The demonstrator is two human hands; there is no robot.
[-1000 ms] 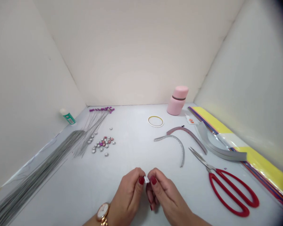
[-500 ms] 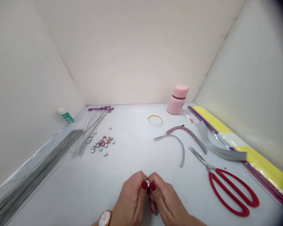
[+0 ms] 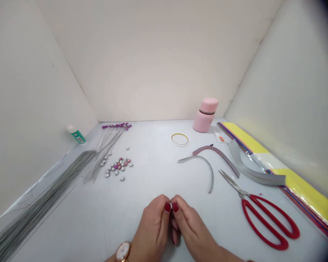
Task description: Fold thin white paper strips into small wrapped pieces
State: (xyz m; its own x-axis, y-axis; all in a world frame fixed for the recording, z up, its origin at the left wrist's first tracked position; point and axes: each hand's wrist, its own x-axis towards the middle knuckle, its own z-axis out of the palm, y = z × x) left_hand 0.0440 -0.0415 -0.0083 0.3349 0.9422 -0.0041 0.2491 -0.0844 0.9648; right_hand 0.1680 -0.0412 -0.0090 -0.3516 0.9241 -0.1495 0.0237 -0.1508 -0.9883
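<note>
At the front middle of the table, my left hand (image 3: 155, 222) and my right hand (image 3: 190, 223) meet fingertip to fingertip. Both are closed, pinching a small silver paper star (image 3: 171, 206) between thumbs and forefingers. Most of the star is hidden by the fingers. Folded paper stars (image 3: 121, 164) in silver, pink and purple lie in a loose pile ahead and to the left. Right of my hands rest a curved silver paper strip bundle (image 3: 207, 169), a pinkish strip bundle (image 3: 224, 157) and red-handled scissors (image 3: 262, 214), blades pointing away.
Long grey wires (image 3: 51, 191) stretch along the left side, with purple-tipped stems (image 3: 117, 126) behind. A green glue stick (image 3: 77, 134) is by the left wall. Farther back are a tape roll (image 3: 180, 139) and pink flask (image 3: 206, 115). Wide silver strips (image 3: 251, 174) and colored paper packs (image 3: 297, 182) line the right.
Both hands have risen slightly away from me, and the thumbs have drawn closer together over the star. Less of the star shows. Other things lie where they were.
</note>
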